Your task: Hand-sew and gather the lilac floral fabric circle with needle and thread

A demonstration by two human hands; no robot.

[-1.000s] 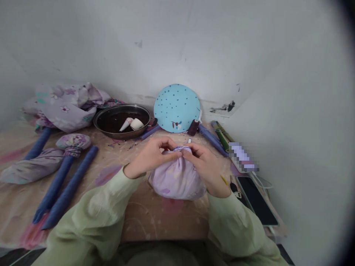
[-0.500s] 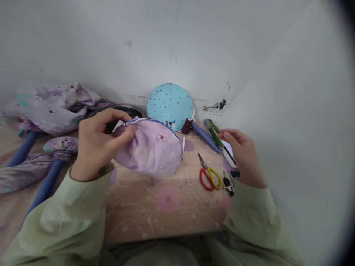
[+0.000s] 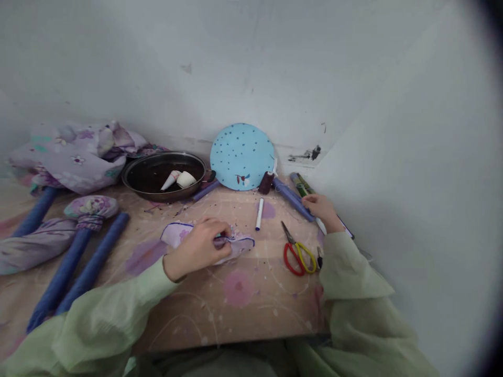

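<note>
**Pouch down, reaching for a stick**

My left hand (image 3: 198,247) presses the lilac fabric pouch (image 3: 204,242) flat on the table (image 3: 243,298), fingers pinched on its gathered edge. My right hand (image 3: 320,208) curls around a rod among the sticks (image 3: 301,193) at the far right — next I need a firm hold on one.

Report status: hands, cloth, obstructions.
Left hand pressing lilac cloth piece flat on table. Right hand at rolled sticks. Scissors, marker nearby.
</note>
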